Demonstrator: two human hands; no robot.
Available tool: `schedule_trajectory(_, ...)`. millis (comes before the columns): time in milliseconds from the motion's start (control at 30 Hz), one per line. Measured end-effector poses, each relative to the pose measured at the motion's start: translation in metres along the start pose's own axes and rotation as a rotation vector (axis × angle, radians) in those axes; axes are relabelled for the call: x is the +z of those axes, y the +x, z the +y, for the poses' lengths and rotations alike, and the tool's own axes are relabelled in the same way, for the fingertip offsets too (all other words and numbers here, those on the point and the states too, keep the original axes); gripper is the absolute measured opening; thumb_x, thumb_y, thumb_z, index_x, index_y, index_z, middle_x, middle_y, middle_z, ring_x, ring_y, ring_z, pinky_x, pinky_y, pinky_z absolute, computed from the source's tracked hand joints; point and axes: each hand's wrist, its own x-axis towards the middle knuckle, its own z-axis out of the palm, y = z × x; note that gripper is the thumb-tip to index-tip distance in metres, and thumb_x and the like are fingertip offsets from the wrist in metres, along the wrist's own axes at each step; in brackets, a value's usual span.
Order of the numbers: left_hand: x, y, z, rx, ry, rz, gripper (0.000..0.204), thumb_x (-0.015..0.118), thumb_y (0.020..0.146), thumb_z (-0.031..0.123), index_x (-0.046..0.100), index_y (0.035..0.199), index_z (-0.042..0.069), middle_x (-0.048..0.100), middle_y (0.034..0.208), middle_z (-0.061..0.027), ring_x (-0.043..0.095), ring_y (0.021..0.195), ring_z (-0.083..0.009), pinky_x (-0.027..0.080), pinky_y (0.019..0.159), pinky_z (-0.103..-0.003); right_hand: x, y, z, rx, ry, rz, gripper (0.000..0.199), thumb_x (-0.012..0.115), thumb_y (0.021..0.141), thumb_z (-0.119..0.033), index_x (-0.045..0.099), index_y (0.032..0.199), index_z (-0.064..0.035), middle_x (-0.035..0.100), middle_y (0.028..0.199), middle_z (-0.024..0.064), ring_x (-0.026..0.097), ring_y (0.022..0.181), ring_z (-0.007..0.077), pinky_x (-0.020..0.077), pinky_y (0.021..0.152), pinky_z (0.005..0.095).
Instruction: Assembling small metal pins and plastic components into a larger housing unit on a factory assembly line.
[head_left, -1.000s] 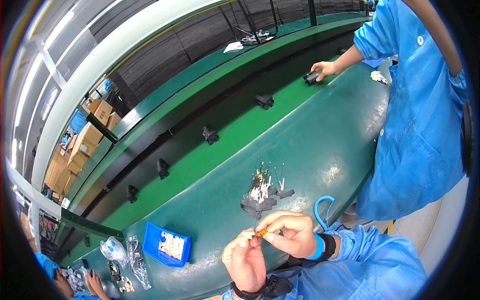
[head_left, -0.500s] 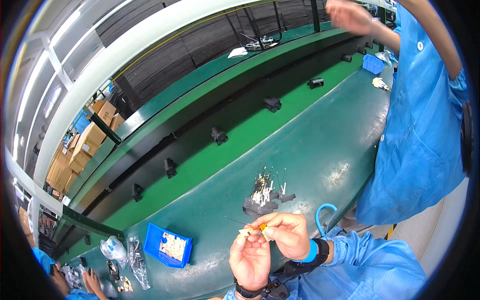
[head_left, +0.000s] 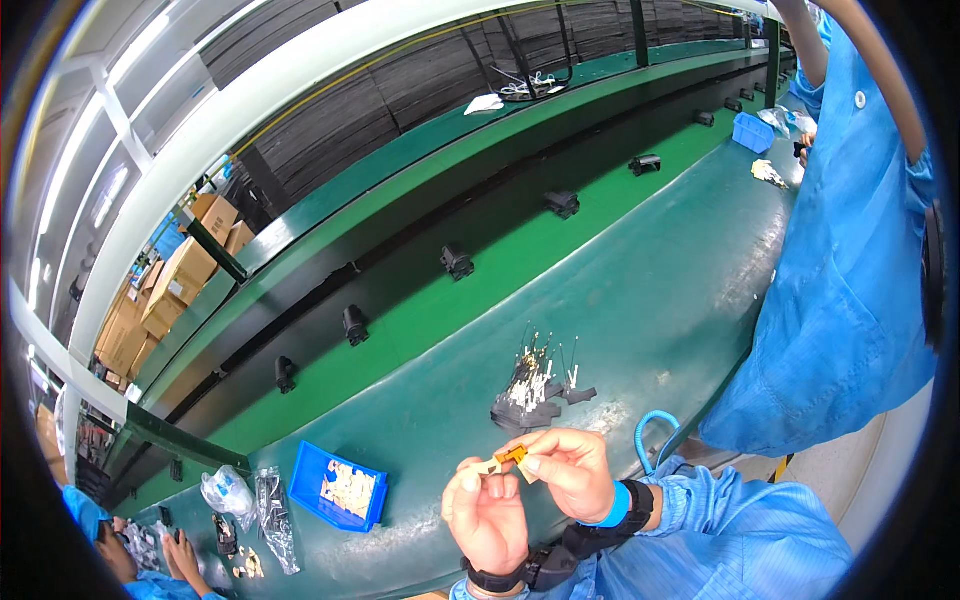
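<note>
My right hand [head_left: 572, 478] pinches a small orange film-like piece [head_left: 515, 455] between thumb and fingers. My left hand [head_left: 492, 522], palm turned up, holds a small cream-coloured tab [head_left: 489, 467] between thumb and fingertips, right beside the orange piece. Whether the two pieces are joined is too small to tell. Just beyond my hands, on the green worktop [head_left: 420, 430], lies a pile of thin white-and-black parts [head_left: 528, 385] with fine dark leads sticking up. To the left stands a blue bin [head_left: 373, 512] with several cream-coloured pieces [head_left: 347, 490] in it.
Black moulded parts [head_left: 457, 263] sit spaced along a bright green belt [head_left: 400, 335] behind the worktop. Plastic bags [head_left: 228, 495] lie left of the bin. A co-worker in blue [head_left: 840, 260] is at the right; another person's hands [head_left: 180, 555] are at lower left. A blue curved tube [head_left: 645, 430] rises near my right wrist.
My left hand has shifted slightly left, and its fingers are more spread around the cream-coloured tab. The black parts appear further right. The right-hand co-worker's raised hand has come down.
</note>
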Motion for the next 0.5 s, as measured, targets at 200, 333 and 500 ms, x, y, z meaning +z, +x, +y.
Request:
schedule_trajectory(200, -0.005, -0.005, 0.010, 0.349, 0.590, -0.172, 0.023, 0.068, 0.077, 0.009, 0.061, 0.092, -0.008, 0.050, 0.096, -0.0109, 0.051, 0.062, -0.0126, 0.043, 0.053, -0.025, -0.005, 0.009, -0.016, -0.158, -0.548, -0.103, 0.005, 0.059, 0.076, 0.008, 0.062, 0.079, 0.0058, 0.065, 0.093, 0.0214, 0.065, 0.085, 0.0261, 0.0523, 0.076, 0.0359)
schedule_trajectory(333, -0.003, -0.007, 0.023, 0.276, 0.719, -0.190, 0.030, 0.071, 0.074, 0.012, 0.061, 0.093, -0.008, 0.050, 0.098, -0.0111, 0.051, 0.065, -0.0117, 0.044, 0.058, -0.023, -0.006, 0.015, -0.023, -0.351, -0.793, -0.239, 0.007, 0.063, 0.071, 0.005, 0.062, 0.078, 0.0028, 0.067, 0.087, 0.0165, 0.066, 0.077, 0.0254, 0.0523, 0.076, 0.0363)
schedule_trajectory(500, -0.012, -0.007, 0.035, 0.220, 0.904, -0.256, 0.039, 0.077, 0.071, 0.018, 0.058, 0.096, -0.005, 0.051, 0.096, -0.0090, 0.051, 0.071, -0.0085, 0.042, 0.063, -0.018, 0.002, 0.018, -0.034, -0.543, -0.975, -0.368, 0.011, 0.065, 0.065, 0.004, 0.062, 0.075, 0.0014, 0.066, 0.081, 0.0119, 0.064, 0.069, 0.0251, 0.0532, 0.070, 0.0357)
